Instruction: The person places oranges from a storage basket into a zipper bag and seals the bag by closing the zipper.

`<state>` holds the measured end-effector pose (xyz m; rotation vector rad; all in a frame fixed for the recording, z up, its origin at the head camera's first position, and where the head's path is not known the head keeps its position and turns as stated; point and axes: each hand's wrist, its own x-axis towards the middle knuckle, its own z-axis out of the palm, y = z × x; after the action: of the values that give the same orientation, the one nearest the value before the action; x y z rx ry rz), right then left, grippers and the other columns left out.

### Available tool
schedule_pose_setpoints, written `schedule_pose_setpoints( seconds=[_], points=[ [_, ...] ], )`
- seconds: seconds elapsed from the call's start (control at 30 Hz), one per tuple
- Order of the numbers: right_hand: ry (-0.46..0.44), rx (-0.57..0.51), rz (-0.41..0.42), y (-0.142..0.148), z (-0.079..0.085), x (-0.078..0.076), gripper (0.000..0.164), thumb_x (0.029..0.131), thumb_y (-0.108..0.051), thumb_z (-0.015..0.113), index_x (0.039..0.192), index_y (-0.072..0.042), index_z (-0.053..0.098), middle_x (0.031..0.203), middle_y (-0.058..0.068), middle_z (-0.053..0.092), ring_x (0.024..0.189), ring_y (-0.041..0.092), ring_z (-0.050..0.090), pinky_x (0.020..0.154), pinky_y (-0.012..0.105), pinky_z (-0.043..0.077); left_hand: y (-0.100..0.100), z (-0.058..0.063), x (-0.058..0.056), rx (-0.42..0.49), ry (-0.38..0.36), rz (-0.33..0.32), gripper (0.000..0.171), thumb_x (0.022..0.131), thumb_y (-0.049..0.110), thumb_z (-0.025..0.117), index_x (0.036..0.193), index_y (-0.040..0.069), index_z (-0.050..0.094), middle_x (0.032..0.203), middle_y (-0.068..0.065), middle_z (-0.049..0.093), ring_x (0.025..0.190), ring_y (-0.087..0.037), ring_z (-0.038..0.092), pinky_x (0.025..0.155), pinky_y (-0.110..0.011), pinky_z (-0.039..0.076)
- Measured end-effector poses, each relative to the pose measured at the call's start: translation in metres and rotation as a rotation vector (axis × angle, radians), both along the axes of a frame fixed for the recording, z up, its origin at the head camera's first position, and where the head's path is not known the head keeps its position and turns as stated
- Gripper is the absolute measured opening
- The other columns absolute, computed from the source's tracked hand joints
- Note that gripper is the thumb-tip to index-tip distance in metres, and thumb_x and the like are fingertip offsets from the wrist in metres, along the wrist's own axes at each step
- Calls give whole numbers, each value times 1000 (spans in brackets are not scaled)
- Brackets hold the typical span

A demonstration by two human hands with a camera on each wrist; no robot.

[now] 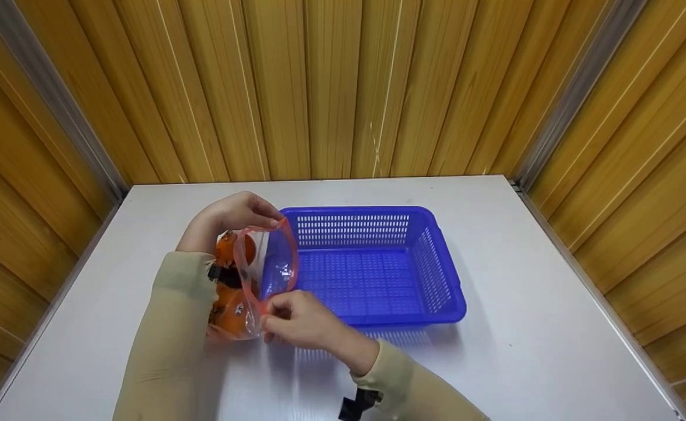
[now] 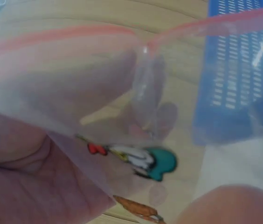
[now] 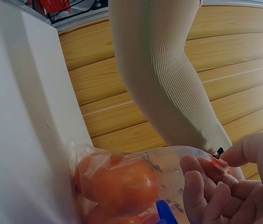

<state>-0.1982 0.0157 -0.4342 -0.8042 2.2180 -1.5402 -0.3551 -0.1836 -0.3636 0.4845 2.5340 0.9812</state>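
Observation:
A clear zip bag (image 1: 252, 301) with a red-edged mouth stands at the left side of the blue basket (image 1: 378, 319), its mouth spread into a loop. Several round orange fruits (image 1: 232, 313) lie inside; the right wrist view shows them glossy through the plastic (image 3: 122, 184). My left hand (image 1: 235, 211) pinches the far corner of the mouth, over the basket's back left corner. At the near corner, my right hand (image 1: 302, 321) pinches the red edge between thumb and fingers. Small cartoon prints (image 2: 141, 158) show on the bag in the left wrist view.
The basket has slotted walls, and its grid floor shows bare. It stands on a white table (image 1: 530, 292). Wood-patterned panels (image 1: 331, 88) rise behind and on both sides, with metal posts (image 1: 577, 88) at the corners.

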Motion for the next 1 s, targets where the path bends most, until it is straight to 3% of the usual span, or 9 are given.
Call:
schedule_pose_setpoints(
  seconds=[0.17, 0.3, 0.37, 0.5, 0.63, 0.77, 0.9, 1.0],
  points=[
    [35, 17, 3, -2, 2, -1, 20, 93, -9, 60, 77, 2, 67, 78, 19, 75, 60, -2, 61, 54, 13, 43, -13, 1, 2, 56, 18, 99, 22, 102, 24, 65, 114, 7, 72, 111, -13, 73, 109, -28, 64, 109, -55, 47],
    [41, 33, -3, -3, 8, -4, 19, 93, -10, 60, 79, -1, 68, 77, 16, 75, 58, -1, 57, 53, 14, 41, -34, 7, 8, 115, 35, 212, 27, 104, 27, 62, 117, 5, 67, 117, -16, 70, 118, -33, 60, 115, -64, 36],
    [28, 38, -14, -3, 13, -7, 19, 94, -11, 60, 79, -2, 68, 78, 16, 75, 58, 1, 57, 53, 15, 42, -46, 10, 12, 153, 46, 283, 31, 104, 31, 60, 121, 4, 64, 123, -17, 67, 126, -36, 55, 118, -69, 29],
    [57, 33, -38, -1, 27, -18, 19, 95, -11, 59, 80, -2, 66, 78, 16, 73, 59, 5, 59, 53, 17, 48, -67, 15, 20, 271, 80, 471, 35, 104, 36, 59, 125, 8, 60, 126, -11, 62, 135, -38, 47, 119, -69, 27],
    [115, 60, -75, 4, 47, -36, 19, 96, -12, 58, 82, -3, 67, 72, 6, 66, 61, 7, 56, 56, 18, 49, -85, 16, 27, 446, 125, 668, 28, 105, 35, 59, 123, 15, 61, 116, 3, 60, 132, -27, 48, 124, -60, 28],
    [181, 164, -110, 7, 66, -57, 18, 97, -16, 59, 85, -6, 68, 73, -4, 57, 66, 9, 51, 59, 19, 44, -103, 15, 36, 690, 161, 847, 13, 104, 28, 59, 114, 20, 64, 104, 11, 60, 112, -11, 55, 123, -45, 35],
    [257, 258, -134, 8, 79, -75, 20, 102, -23, 58, 93, -8, 69, 81, -3, 57, 73, 11, 50, 64, 21, 42, -116, 12, 47, 1038, 220, 1003, 6, 102, 14, 62, 103, 16, 68, 97, 7, 63, 96, -9, 55, 96, -26, 48],
    [306, 271, -161, 6, 86, -88, 22, 106, -24, 58, 98, -7, 69, 87, 2, 63, 76, 11, 52, 67, 20, 44, -119, 6, 53, 1280, 310, 1060, 9, 99, 5, 64, 98, 11, 70, 92, 2, 67, 87, -11, 60, 75, -19, 50]
  ],
)
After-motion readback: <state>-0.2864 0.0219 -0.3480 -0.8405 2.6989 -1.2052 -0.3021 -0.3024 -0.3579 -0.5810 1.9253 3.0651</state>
